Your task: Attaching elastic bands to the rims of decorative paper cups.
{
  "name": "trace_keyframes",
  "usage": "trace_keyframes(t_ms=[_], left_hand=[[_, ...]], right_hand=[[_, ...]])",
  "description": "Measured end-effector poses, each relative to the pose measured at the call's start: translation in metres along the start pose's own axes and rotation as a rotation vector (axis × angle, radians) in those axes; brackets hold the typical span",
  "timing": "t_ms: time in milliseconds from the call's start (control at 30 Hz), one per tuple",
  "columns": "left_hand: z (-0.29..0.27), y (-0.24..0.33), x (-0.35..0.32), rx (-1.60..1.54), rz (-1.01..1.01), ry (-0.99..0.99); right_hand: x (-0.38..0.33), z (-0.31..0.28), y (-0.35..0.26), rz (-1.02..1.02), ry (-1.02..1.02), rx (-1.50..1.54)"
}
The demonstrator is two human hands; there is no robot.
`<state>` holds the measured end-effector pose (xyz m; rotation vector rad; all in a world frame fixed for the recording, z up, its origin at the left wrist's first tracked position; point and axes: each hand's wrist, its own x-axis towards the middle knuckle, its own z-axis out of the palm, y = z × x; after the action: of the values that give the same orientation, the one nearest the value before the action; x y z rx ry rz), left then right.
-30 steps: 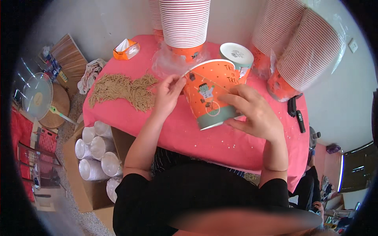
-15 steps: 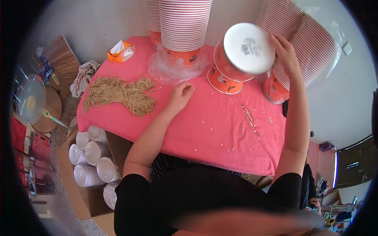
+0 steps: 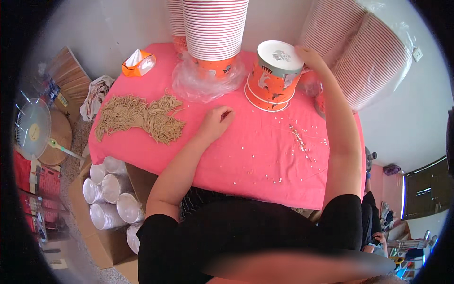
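An orange paper bucket with animal pictures stands upside down on the pink-covered table, its white base facing up. Two white rims show one above the other at its foot, so it sits over another inverted bucket. At the right edge of the base, my right hand grips the bucket; some of its fingers are hidden. My left hand rests on the cloth, left of the bucket, with fingers curled. What lies inside that curl, if anything, I cannot make out. Small pale bits are scattered on the cloth nearer to me.
A tall stack of paper buckets rises from crumpled plastic film. Bagged stacks lean at the right. Tan strings and a tissue pack lie leftward. A carton of wrapped white stacks stands below, near a fan.
My right hand has brought the tilted bucket down over the inverted one beneath, moving slightly left. My left hand stays curled on the table with little movement.
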<state>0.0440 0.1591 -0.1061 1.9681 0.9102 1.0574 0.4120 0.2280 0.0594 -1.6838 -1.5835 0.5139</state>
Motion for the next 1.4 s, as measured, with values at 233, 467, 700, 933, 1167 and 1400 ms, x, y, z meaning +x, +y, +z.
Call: trace_keyframes(t_ms=[233,467,700,933,1167,1400], left_hand=[[0.001,0.005,0.002,0.048,-0.015,-0.052],[0.000,0.007,0.003,0.045,0.056,-0.028],[-0.002,0.013,-0.002,0.066,0.016,-0.061],[0.000,0.014,0.000,0.042,-0.011,-0.069],[0.004,0.001,0.001,-0.001,0.031,-0.078],[0.003,0.006,0.000,-0.020,0.057,-0.061]], right_hand=[[0.003,0.031,0.047,0.075,-0.014,-0.004],[0.004,0.030,0.044,0.094,-0.023,-0.058],[-0.026,0.031,-0.056,-0.381,0.317,-0.452],[-0.004,0.046,-0.191,-0.983,0.570,-0.493],[0.030,0.045,-0.277,-0.918,0.625,-0.465],[0.044,0.018,-0.309,-0.882,0.368,-0.681]])
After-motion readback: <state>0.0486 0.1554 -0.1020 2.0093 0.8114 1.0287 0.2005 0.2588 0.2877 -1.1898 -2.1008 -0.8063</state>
